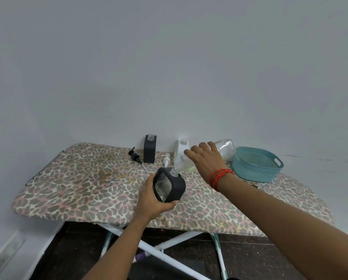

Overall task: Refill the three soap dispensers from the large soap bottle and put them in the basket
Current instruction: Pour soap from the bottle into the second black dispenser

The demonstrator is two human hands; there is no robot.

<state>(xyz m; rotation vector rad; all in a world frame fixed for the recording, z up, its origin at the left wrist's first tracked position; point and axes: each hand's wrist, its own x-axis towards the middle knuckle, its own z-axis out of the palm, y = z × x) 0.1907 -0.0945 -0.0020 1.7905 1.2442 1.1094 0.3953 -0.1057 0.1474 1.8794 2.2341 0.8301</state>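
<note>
My left hand point(151, 201) grips a black soap dispenser point(170, 186) with a clear window, tilted, its open neck up. My right hand point(206, 159) holds the large clear soap bottle point(225, 148) tipped down to the left, its mouth at the dispenser's neck. A second black dispenser point(149, 149) stands upright and uncapped at the back. A white dispenser point(181, 150), also uncapped, stands behind my right hand. The teal basket point(258, 164) sits at the right with nothing visible in it.
A black pump head point(135, 156) and a white pump head point(166, 160) lie loose on the leopard-print ironing board point(88, 184). The wall runs directly behind the board. The board's white legs and dark floor show below.
</note>
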